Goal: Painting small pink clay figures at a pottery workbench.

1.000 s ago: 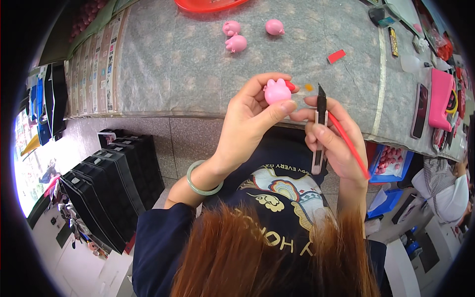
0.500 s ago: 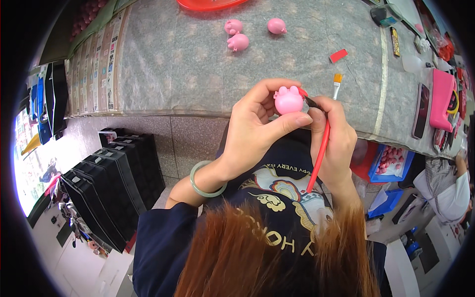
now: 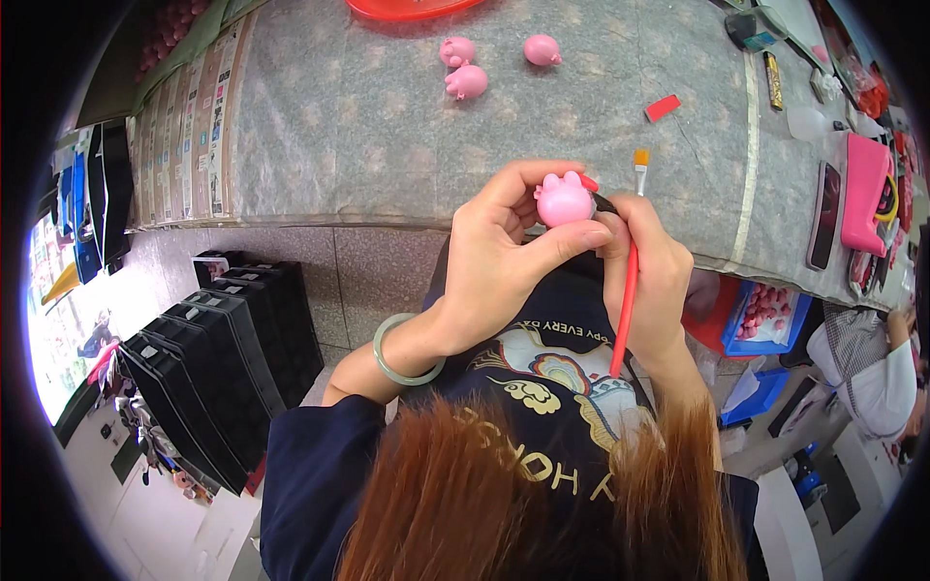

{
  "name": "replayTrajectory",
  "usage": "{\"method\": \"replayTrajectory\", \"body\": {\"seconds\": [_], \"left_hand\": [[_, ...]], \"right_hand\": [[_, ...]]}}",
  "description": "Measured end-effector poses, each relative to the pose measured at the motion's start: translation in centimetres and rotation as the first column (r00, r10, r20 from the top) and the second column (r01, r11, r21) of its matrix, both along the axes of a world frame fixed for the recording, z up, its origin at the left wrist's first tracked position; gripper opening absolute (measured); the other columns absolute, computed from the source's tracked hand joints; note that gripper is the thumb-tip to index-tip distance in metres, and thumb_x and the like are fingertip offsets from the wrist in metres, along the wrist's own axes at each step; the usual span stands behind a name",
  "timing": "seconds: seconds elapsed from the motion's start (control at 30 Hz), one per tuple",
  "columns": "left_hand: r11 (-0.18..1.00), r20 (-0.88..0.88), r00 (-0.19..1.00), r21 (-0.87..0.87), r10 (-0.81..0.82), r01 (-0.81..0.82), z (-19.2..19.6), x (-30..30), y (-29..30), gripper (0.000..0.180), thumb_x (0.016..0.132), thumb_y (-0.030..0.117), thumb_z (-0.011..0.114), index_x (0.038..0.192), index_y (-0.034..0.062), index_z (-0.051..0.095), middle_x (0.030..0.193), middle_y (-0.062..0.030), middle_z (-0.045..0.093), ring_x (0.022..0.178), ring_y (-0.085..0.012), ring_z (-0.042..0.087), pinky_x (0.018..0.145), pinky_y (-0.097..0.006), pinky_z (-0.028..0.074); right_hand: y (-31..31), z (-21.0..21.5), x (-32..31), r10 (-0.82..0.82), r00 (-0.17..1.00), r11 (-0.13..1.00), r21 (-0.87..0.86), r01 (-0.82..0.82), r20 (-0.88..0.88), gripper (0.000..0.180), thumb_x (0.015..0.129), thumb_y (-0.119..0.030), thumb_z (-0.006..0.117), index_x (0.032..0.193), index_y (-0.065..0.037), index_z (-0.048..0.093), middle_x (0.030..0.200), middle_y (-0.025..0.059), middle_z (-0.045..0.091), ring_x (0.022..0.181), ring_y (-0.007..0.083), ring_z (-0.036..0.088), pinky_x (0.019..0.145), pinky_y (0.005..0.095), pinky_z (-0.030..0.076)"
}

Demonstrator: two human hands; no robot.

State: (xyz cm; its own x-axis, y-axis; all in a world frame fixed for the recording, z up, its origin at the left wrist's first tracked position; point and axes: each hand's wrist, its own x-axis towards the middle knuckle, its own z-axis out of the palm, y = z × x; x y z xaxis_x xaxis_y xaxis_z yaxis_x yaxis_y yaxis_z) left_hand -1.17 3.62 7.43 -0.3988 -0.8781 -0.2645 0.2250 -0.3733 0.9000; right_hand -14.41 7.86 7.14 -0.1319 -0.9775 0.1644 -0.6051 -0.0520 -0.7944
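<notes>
A small pink pig figure [image 3: 564,201] is pinched between the thumb and fingers of my left hand [image 3: 494,237], its two rounded ears uppermost. Behind its right side a small red bit [image 3: 588,182] shows; what it belongs to is hidden. My right hand [image 3: 651,261], closed close beside the figure, grips a paintbrush with a red handle [image 3: 626,310] pointing down toward my shirt. The brush's orange bristles [image 3: 641,158] stick up above the hand. Something dark [image 3: 604,203] shows between the right fingertips and the figure, too covered to name.
Several pink figures [image 3: 467,82] lie on the grey table cover [image 3: 339,126], below a red dish [image 3: 412,8]. A red block [image 3: 663,107], a phone [image 3: 824,215] and a pink tape dispenser [image 3: 865,194] are rightward. Black cases [image 3: 208,363] stand left; a blue bin [image 3: 770,320] sits right.
My right hand has shifted slightly, and the paintbrush has turned more upright, its bristles moving left. The dark tip has drawn back a little from the red bit. My left hand is nearly still.
</notes>
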Motion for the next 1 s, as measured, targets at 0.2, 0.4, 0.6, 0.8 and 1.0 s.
{"method": "replayTrajectory", "body": {"seconds": [0.2,0.4,0.6,0.8,1.0], "left_hand": [[1.000,0.039,0.999,-0.005,-0.029,0.029,-0.3,0.2,0.0,0.038,0.074,0.002,0.066,0.108,-0.0031,0.050,0.099,-0.0072,0.056,0.088,-0.0095,0.054,0.078,-0.023,0.046],[0.998,0.063,0.996,-0.019,-0.058,0.059,-0.8,0.3,0.2,0.038,0.075,0.002,0.066,0.109,-0.0025,0.050,0.098,-0.0065,0.056,0.088,-0.0096,0.054,0.079,-0.023,0.046],[0.998,-0.012,0.998,-0.012,-0.067,0.067,-0.9,-0.1,0.1,0.041,0.075,-0.002,0.064,0.113,-0.0016,0.047,0.102,-0.0070,0.054,0.089,-0.0089,0.053,0.080,-0.023,0.046],[0.998,-0.010,0.999,-0.050,-0.037,0.036,-1.1,-0.2,0.2,0.042,0.075,-0.002,0.065,0.113,-0.0010,0.046,0.103,-0.0065,0.053,0.090,-0.0086,0.052,0.080,-0.023,0.046],[0.994,0.027,0.999,-0.100,-0.030,0.032,-0.9,-0.2,0.3,0.044,0.074,-0.001,0.066,0.112,-0.0009,0.046,0.103,-0.0066,0.054,0.091,-0.0089,0.051,0.081,-0.023,0.045]], "right_hand": [[0.1,0.3,-0.6,0.060,0.992,0.993,0.091,-0.070,0.107,0.005,0.081,-0.003,0.055,0.082,-0.001,0.050,0.061,0.0156,0.052,0.050,0.0319,0.053,0.044,0.0344,0.039],[0.2,0.3,-1.5,0.110,0.967,0.958,0.236,-0.165,0.229,0.013,0.088,-0.010,0.047,0.082,0.001,0.052,0.054,0.0049,0.049,0.047,0.0105,0.046,0.045,0.0235,0.035],[0.0,1.4,-1.9,-0.052,0.904,0.927,0.358,-0.116,0.425,0.018,0.090,-0.015,0.045,0.083,0.001,0.053,0.057,0.0016,0.048,0.051,0.0056,0.042,0.044,0.0202,0.031],[0.4,-0.1,-1.0,0.059,0.997,0.998,0.033,-0.061,0.051,0.006,0.086,-0.003,0.051,0.089,0.001,0.053,0.064,0.0080,0.055,0.052,0.0121,0.052,0.049,0.0234,0.041],[0.3,0.1,-0.7,0.032,0.999,0.999,0.003,-0.032,-0.034,0.006,0.084,-0.001,0.052,0.090,0.001,0.053,0.065,0.0098,0.054,0.052,0.0154,0.053,0.050,0.0242,0.041]]}}
